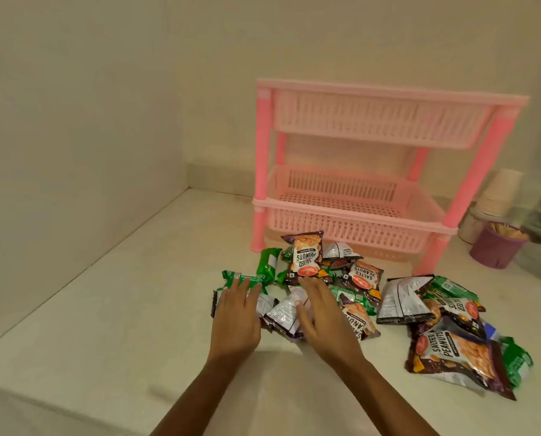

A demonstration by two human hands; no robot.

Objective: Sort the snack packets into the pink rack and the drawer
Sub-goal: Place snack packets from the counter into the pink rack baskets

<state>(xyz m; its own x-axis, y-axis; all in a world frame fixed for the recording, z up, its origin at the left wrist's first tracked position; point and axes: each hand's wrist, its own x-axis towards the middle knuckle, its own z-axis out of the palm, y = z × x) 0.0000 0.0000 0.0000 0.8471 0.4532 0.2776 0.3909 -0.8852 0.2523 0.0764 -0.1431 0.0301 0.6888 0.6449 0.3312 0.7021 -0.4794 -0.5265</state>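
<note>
A pink two-shelf rack [354, 212] stands on the pale counter by the wall, and I see nothing on either shelf. Several snack packets lie heaped in front of it: dark salted-peanut packets [305, 258] and green packets [267, 265]. A second heap [448, 350] lies to the right. My left hand [236, 316] rests flat, fingers apart, on the left packets. My right hand [322, 319] lies spread over a silver-backed packet [283, 314] beside it. Neither hand has lifted anything. No drawer is in view.
Stacked paper cups [499, 193] and a purple tub of sticks [497, 247] stand right of the rack. The walls meet in a corner at the back left. The counter's front edge [58, 401] runs along the lower left.
</note>
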